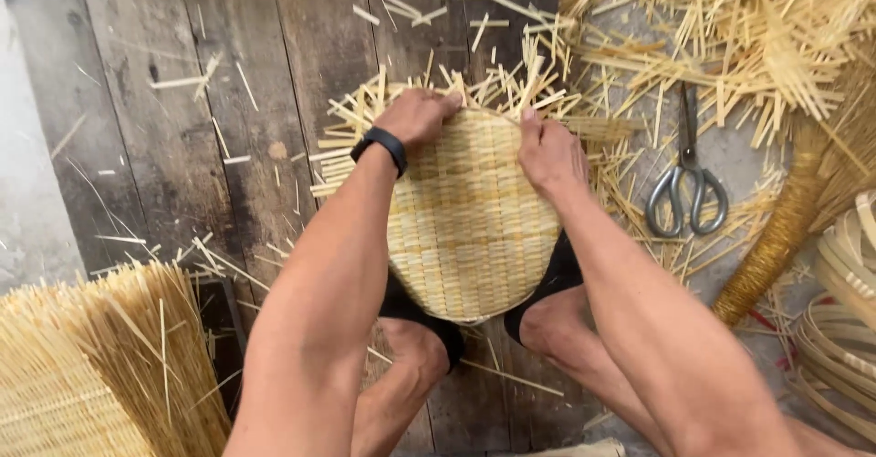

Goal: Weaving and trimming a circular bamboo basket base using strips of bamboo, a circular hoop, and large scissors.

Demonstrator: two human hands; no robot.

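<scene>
A round woven bamboo mat [470, 220] with loose strip ends sticking out at its far edge lies on the dark wooden floor [182, 147], pinned under my two feet at its near edge. My left hand [420, 115], with a black band on the wrist, presses on the mat's far left rim, fingers curled over the strip ends. My right hand [547, 151] grips the mat's far right rim, thumb on the weave.
Metal scissors [686, 179] lie right of the mat among scattered bamboo strips. A big heap of strips [757, 37] fills the top right. Another woven sheet [100, 375] lies bottom left. A broom handle [776, 238] and bent bamboo hoops [844, 329] are at the right.
</scene>
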